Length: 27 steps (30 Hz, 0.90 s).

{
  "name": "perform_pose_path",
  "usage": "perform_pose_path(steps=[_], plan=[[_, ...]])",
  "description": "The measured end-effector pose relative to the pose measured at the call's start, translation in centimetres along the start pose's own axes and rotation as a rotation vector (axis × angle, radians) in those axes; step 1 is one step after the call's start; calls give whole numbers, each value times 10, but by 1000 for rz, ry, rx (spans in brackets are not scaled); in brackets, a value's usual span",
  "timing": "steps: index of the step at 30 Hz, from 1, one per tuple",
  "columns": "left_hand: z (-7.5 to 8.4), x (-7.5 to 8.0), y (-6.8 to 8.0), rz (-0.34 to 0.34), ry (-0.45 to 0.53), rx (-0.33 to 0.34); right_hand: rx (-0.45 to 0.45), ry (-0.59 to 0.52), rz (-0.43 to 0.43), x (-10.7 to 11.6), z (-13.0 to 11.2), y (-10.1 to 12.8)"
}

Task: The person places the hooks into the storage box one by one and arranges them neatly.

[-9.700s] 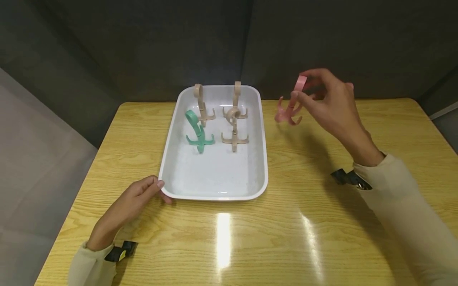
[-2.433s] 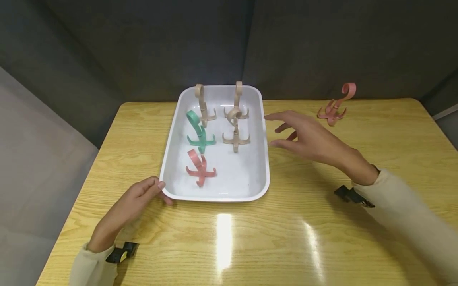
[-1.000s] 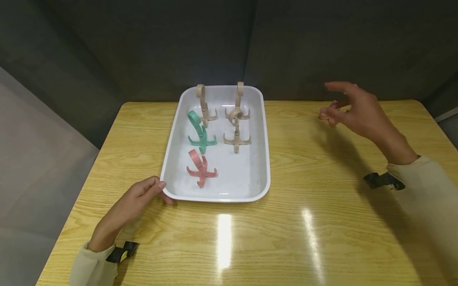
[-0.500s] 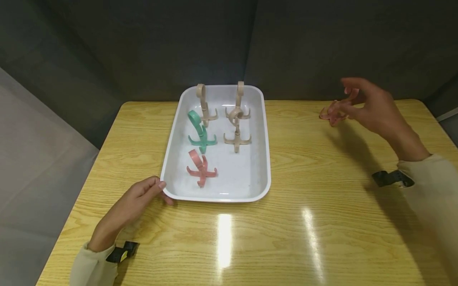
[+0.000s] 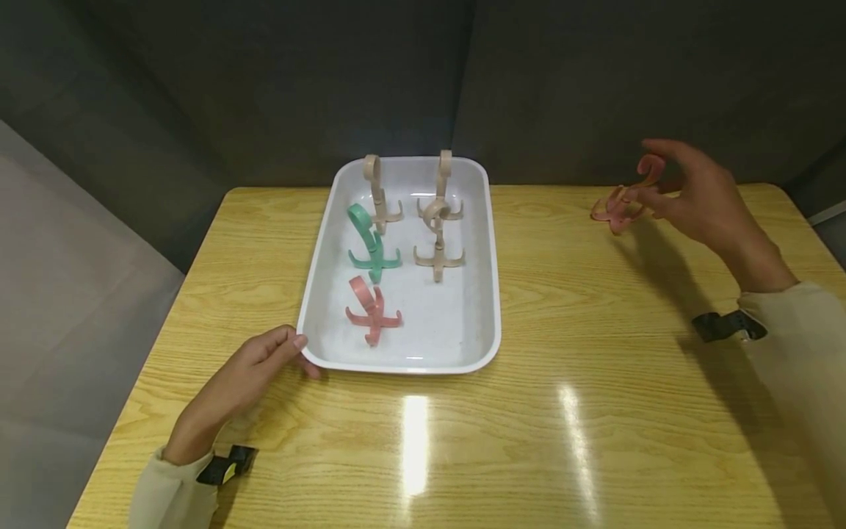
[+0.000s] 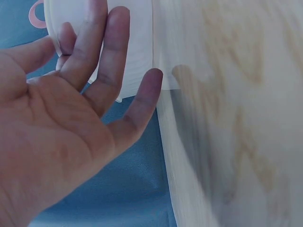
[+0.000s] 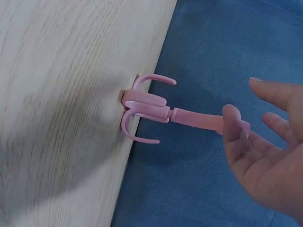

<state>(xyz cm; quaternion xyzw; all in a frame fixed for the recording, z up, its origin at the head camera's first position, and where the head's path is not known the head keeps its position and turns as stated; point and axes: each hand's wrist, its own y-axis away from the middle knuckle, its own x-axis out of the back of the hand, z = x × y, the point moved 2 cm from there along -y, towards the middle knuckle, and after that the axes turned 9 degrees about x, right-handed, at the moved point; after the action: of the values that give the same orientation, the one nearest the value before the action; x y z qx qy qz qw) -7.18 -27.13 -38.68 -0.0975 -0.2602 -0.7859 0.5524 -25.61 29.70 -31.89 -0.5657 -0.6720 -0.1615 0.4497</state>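
Note:
My left hand (image 5: 247,371) pinches the near left corner of a white tray (image 5: 496,308), thumb over the rim. In the left wrist view its other fingers (image 6: 111,61) are nearly straight. On the right, a pink four-pronged swivel hook (image 5: 617,214) stands upright near the table's far edge. My right hand (image 5: 714,202) surrounds its curled top loosely, index finger apart from it. In the right wrist view the thumb overlaps the stem of the hook (image 7: 196,118); contact is unclear. Inside the tray stand a pink hook (image 5: 374,320), a green hook (image 5: 374,258) and several beige hooks (image 5: 438,258).
The wooden table (image 5: 562,455) carries the tray left of its middle. A dark curtain (image 5: 562,81) hangs right behind the far edge. Pale fabric (image 5: 73,353) lies beyond the left edge. Both wrists bear black straps (image 5: 727,325).
The pink hook held in my right hand earlier now stands in the tray's near left part. My right hand has moved right to the other pink hook. My left hand stays at the corner.

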Motion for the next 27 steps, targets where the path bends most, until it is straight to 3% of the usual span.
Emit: perform_pose_path(steps=[13,27], plan=[[-1,-1,-1,-1,0,-11,-35,62,4,1,11,-5],[-1,0,-2,-5,3,-9,-84,52,-2,-3,20,-6]])
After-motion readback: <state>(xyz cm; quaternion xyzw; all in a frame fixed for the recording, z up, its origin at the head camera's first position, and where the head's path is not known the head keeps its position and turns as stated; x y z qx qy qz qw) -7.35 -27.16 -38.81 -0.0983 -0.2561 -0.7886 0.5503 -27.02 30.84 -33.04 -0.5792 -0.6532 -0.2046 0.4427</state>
